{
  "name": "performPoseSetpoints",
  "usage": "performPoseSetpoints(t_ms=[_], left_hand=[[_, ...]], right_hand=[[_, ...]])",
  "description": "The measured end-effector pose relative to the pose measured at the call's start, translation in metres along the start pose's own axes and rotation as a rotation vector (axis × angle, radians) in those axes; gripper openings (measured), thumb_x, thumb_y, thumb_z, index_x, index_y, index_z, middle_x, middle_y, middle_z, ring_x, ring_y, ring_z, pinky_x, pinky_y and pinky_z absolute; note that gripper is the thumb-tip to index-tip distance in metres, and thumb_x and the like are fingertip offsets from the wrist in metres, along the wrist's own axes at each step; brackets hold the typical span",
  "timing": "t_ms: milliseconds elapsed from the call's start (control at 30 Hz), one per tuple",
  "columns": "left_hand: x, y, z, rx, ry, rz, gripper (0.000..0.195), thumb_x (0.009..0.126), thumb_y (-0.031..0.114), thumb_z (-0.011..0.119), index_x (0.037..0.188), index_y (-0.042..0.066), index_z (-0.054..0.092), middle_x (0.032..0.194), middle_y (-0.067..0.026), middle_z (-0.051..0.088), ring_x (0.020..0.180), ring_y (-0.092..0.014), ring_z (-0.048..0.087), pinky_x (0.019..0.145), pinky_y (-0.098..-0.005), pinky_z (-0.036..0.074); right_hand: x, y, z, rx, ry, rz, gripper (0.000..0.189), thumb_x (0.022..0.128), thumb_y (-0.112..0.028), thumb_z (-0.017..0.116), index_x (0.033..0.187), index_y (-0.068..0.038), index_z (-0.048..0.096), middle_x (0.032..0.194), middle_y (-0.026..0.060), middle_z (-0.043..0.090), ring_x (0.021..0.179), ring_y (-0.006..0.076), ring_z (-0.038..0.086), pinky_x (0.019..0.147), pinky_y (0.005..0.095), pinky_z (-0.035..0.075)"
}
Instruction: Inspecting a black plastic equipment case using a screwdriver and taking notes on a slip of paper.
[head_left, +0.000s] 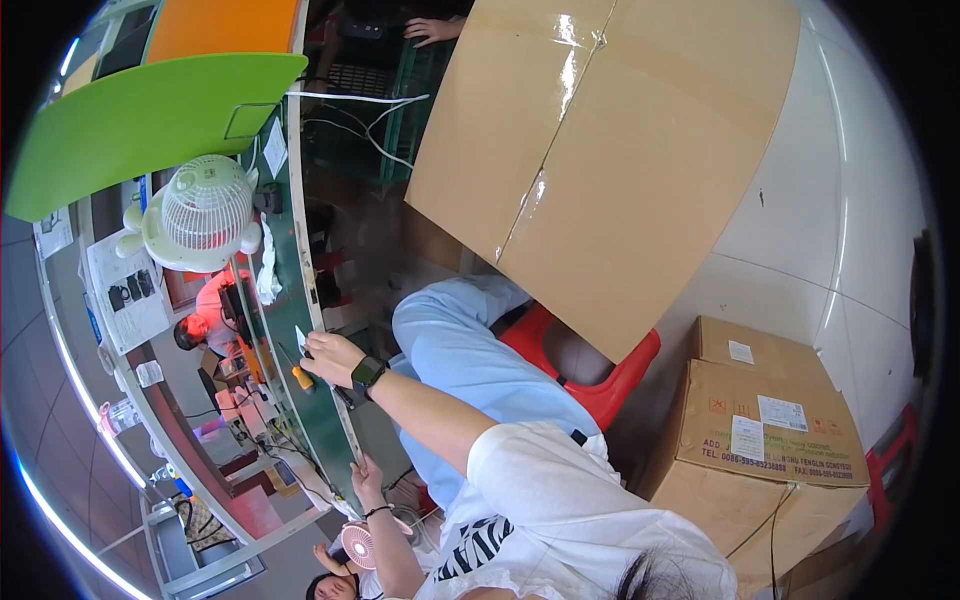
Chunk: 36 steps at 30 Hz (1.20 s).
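Observation:
My right hand (330, 358), with a smartwatch on its wrist, is over the green workbench (289, 319). Its fingers are bent together around what looks like a small dark item (306, 354), mostly hidden by them. A small white piece (301, 337) shows at the fingertips. Beside this hand lies a screwdriver (302, 377) with an orange-yellow handle. A slim black object (343, 397) is by the bench edge, under my right wrist. My left hand (367, 480), with a dark band at the wrist, touches the pale bench edge; its fingertips are too small to judge.
A white fan (208, 202) and crumpled tissue (268, 262) are on the bench. A large taped carton (600, 150) stands close to my right, above a red stool (600, 397). More cartons (765, 480) are behind me. Another person's hand (433, 30) rests past the large carton.

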<state>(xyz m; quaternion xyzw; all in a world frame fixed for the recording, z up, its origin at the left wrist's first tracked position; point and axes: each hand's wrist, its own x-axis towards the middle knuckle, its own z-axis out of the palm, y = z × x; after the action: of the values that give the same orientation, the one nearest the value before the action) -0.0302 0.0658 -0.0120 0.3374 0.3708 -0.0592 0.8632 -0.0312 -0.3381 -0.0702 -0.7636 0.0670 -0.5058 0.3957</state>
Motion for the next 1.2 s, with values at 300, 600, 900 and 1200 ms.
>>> performPoseSetpoints(t_ms=[300, 600, 900, 1200], left_hand=[[0.003, -0.026, 0.005, -0.038, 0.149, 0.155, 0.023, 0.095, 0.014, 0.057, 0.110, -0.003, 0.063, 0.109, -0.0130, 0.068, 0.105, -0.025, 0.064, 0.096, -0.0379, 0.051], [-0.015, -0.078, 0.024, 0.125, 0.170, 0.254, 0.032, 0.100, 0.021, 0.050, 0.085, -0.007, 0.055, 0.056, -0.0057, 0.039, 0.050, -0.016, 0.039, 0.085, -0.0337, 0.053], [0.007, -0.009, -0.015, 0.060, -0.144, 0.003, 0.038, 0.101, 0.026, 0.046, 0.109, -0.010, 0.055, 0.106, -0.0214, 0.065, 0.100, -0.029, 0.063, 0.096, -0.0354, 0.050], [0.006, -0.041, -0.010, 0.071, -0.022, 0.075, 0.037, 0.101, 0.028, 0.046, 0.108, -0.007, 0.057, 0.101, -0.0204, 0.066, 0.096, -0.030, 0.065, 0.094, -0.0375, 0.052]], right_hand=[[-0.009, 0.006, -0.009, 0.081, -0.220, 0.049, 0.011, 0.085, -0.018, 0.055, 0.089, -0.014, 0.065, 0.099, 0.0092, 0.068, 0.107, 0.0204, 0.060, 0.100, 0.0302, 0.038], [-0.018, 0.017, -0.004, 0.023, -0.015, 0.028, 0.010, 0.082, -0.020, 0.055, 0.078, -0.014, 0.062, 0.081, 0.0053, 0.066, 0.094, 0.0194, 0.060, 0.089, 0.0287, 0.041], [-0.004, 0.008, -0.015, 0.117, -0.017, -0.071, 0.012, 0.076, -0.019, 0.063, 0.082, -0.010, 0.058, 0.093, 0.0112, 0.063, 0.101, 0.0237, 0.057, 0.092, 0.0315, 0.042], [-0.008, 0.016, -0.029, 0.094, -0.100, -0.150, 0.020, 0.075, -0.018, 0.066, 0.091, -0.007, 0.060, 0.113, 0.0135, 0.062, 0.110, 0.0251, 0.055, 0.100, 0.0331, 0.040]])
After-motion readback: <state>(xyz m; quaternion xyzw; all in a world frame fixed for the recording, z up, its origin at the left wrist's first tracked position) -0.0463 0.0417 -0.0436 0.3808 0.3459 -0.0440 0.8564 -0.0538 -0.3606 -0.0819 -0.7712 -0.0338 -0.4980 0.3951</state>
